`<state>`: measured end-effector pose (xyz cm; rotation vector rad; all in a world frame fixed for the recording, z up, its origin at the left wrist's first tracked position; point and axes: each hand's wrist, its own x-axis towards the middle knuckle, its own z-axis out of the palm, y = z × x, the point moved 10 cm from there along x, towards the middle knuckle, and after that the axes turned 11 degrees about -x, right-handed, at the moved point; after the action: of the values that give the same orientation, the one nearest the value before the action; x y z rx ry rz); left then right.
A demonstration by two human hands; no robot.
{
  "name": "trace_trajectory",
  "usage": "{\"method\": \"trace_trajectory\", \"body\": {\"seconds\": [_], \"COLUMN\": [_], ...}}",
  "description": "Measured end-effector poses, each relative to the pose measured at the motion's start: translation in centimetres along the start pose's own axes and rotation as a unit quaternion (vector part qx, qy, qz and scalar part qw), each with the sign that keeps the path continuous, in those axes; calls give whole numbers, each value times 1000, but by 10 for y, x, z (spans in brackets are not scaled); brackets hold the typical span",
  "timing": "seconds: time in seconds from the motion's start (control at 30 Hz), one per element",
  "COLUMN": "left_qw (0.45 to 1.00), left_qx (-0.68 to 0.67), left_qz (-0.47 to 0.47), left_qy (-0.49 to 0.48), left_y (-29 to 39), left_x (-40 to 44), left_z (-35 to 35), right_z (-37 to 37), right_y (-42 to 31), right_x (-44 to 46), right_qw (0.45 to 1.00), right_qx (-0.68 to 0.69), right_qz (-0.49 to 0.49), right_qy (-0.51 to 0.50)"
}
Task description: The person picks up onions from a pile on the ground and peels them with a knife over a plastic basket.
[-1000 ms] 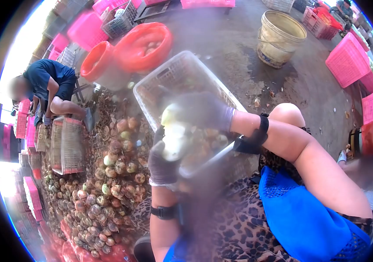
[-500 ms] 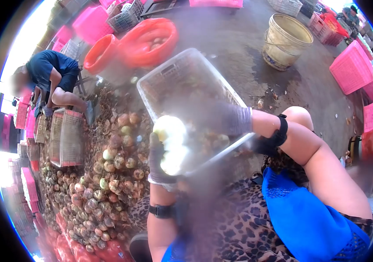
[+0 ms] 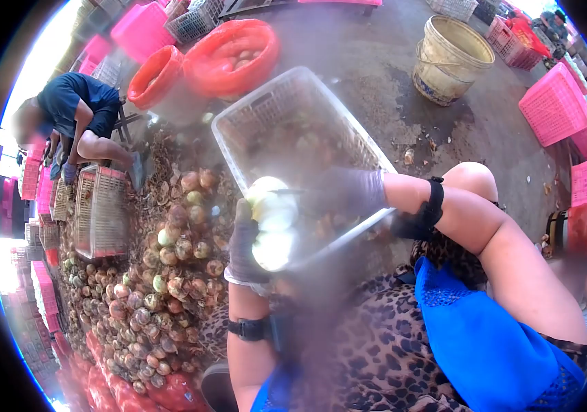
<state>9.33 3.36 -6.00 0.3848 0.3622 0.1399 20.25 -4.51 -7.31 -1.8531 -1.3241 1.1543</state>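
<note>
My left hand, in a grey glove, is closed around pale peeled onions, their surfaces washed out by glare. Across from it, my gloved right hand is close to the onions' right side. Haze smears its fingers; a thin dark strip runs from them to the upper onion, too blurred to name. Beneath both hands, a white plastic crate stands tilted in view, with some onions dimly visible inside. Unpeeled onions lie heaped on the floor left of my left hand.
A dirty bucket stands beyond the crate. Red bag-lined tubs sit at the back left. Another person bends over a crate at left. Pink crates line the right side. Red net sacks lie at lower left.
Both hands have shifted slightly left and up in view, with the onions still in my left hand. The onions have turned a little; the right hand stays close to them.
</note>
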Motion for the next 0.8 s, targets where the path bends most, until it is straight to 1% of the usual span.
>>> {"method": "trace_trajectory", "body": {"seconds": [0.07, 0.13, 0.17, 0.23, 0.27, 0.3, 0.33, 0.37, 0.4, 0.47, 0.53, 0.57, 0.6, 0.7, 0.8], "left_qw": [1000, 1000, 999, 997, 999, 999, 999, 999, 999, 998, 996, 995, 998, 998, 999], "left_qx": [-2, -16, -34, -71, -39, -42, -44, -47, -49, -53, -79, -92, -58, -33, -18], "left_qz": [5, 19, 9, -15, -2, 2, 6, 10, 10, 9, 18, 22, 29, 36, 49], "left_qy": [-4, 13, -4, -35, -24, -22, -20, -18, -16, -13, 21, 38, 21, 25, 3], "left_y": [0, 2, 2, -1, 2, 2, 1, 1, 1, 1, 2, 3, 7, 7, 17], "left_x": [-2, -2, 0, 3, 4, 5, 5, 5, 5, 6, 10, 10, 11, 12, 17], "left_z": [10, 17, 18, 17, 14, 13, 14, 14, 12, 6, -1, -6, -4, -1, -17], "right_z": [5, 7, 9, 12, 11, 7, 3, -3, -7, -13, -12, -8, -9, -19, -47], "right_y": [-6, -14, -21, -22, -20, -19, -19, -18, -19, -29, -35, -37, -38, -37, -36], "right_x": [-6, -17, -25, -29, -26, -22, -18, -13, -9, -10, -17, -23, -26, -31, -36], "right_qw": [995, 978, 964, 956, 965, 979, 990, 997, 996, 968, 944, 948, 953, 971, 909], "right_qx": [96, 184, 218, 237, 221, 178, 133, 61, -12, -156, -224, -221, -210, -163, -308], "right_qz": [23, 78, 127, 143, 110, 65, 22, -31, -84, -185, -221, -208, -195, -152, -208], "right_qy": [-30, -63, -81, -93, -85, -68, -48, -19, 11, 70, 97, 97, 94, 86, 188]}}
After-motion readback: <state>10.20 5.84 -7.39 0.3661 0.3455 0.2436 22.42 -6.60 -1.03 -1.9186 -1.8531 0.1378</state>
